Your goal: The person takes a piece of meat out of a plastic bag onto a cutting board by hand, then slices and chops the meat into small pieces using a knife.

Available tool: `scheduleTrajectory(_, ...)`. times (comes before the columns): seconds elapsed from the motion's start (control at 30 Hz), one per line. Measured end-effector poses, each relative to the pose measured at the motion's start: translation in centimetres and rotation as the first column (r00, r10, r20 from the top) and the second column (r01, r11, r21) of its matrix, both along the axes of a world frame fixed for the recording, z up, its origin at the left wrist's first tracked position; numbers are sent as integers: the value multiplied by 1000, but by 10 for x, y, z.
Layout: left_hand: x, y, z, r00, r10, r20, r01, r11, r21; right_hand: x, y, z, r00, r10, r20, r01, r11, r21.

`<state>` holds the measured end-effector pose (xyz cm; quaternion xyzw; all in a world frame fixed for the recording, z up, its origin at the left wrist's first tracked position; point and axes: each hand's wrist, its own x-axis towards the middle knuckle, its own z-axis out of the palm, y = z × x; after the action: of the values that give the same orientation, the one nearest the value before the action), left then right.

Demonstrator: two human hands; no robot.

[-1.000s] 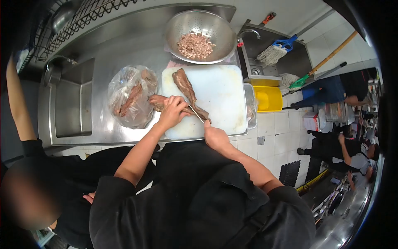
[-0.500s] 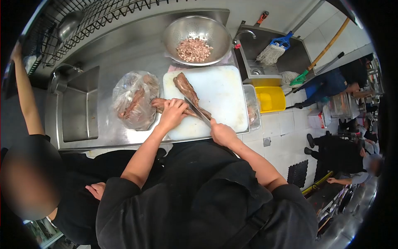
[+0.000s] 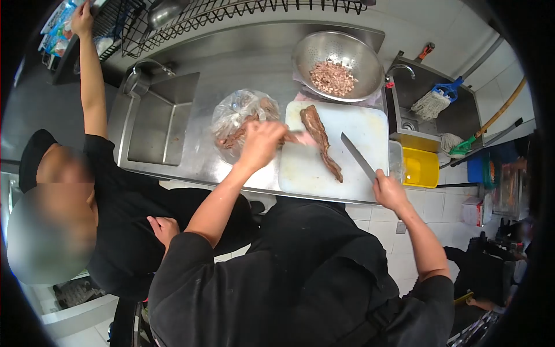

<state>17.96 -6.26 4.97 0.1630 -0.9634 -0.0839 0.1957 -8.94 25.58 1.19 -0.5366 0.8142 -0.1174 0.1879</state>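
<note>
Handling, likely a cutting step: left hand (image 3: 261, 144) grasping blurred meat strip (image 3: 295, 137) by plastic bag (image 3: 237, 110), right hand (image 3: 389, 191) gripping knife (image 3: 358, 156) over cutting board (image 3: 364, 124); next move needs steady control.

To the left of the left hand (image 3: 263, 143), a steel sink basin (image 3: 159, 136) with a curved faucet (image 3: 153, 65) is set into the bench (image 3: 228, 72), while a co-worker in dark clothing (image 3: 130, 222) stands farther left, one arm raised near blue-and-white packets (image 3: 58, 34). Beyond the left hand, a dark wire rack (image 3: 231, 14) extends above the bench. Beyond and to the right of the right hand (image 3: 390, 189), a second sink (image 3: 419, 139) lies beneath a blue-clamped mop (image 3: 430, 105); nearer that hand is a yellow bucket (image 3: 421, 168).
</note>
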Motion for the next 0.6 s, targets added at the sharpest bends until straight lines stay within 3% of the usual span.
scheduleTrajectory(0.07, 10, -23, 24, 988, 110, -104, -87, 974, 208, -11, -1, 2, 999, 38, 5, -38, 998, 54)
scheduleTrajectory(0.13, 15, -34, 53, 949, 278, -147, -275, 961, 42, -16, -11, 13, 999, 29, 14, -30, 995, 95)
scheduleTrajectory(0.23, 25, -76, 46, 919, 386, -83, -368, 913, 175, -28, -23, 16, 998, 55, -21, -51, 987, 151)
scheduleTrajectory(0.3, 27, -95, 26, 877, 463, 129, -480, 824, 302, -27, -33, 20, 997, 67, -36, -62, 988, 139)
scheduleTrajectory(0.33, 29, -103, 10, 879, 459, 128, -476, 825, 306, -26, -35, 15, 997, 63, -38, -57, 988, 142)
scheduleTrajectory(0.4, 29, -112, -18, 758, 479, 443, -568, 818, 88, -23, -40, -2, 999, 17, -36, -13, 993, 121)
scheduleTrajectory(0.47, 12, -99, -14, 770, 493, 405, -562, 825, 65, -12, -44, 1, 1000, -27, -10, 29, 990, 138)
scheduleTrajectory(0.53, -11, -77, -4, 876, 469, 117, -428, 865, -264, -1, -40, -4, 997, -74, 21, 70, 984, 167)
scheduleTrajectory(0.6, -44, -51, 13, 971, 189, 150, -204, 975, 91, 5, -37, -26, 986, -126, 107, 115, 987, 108)
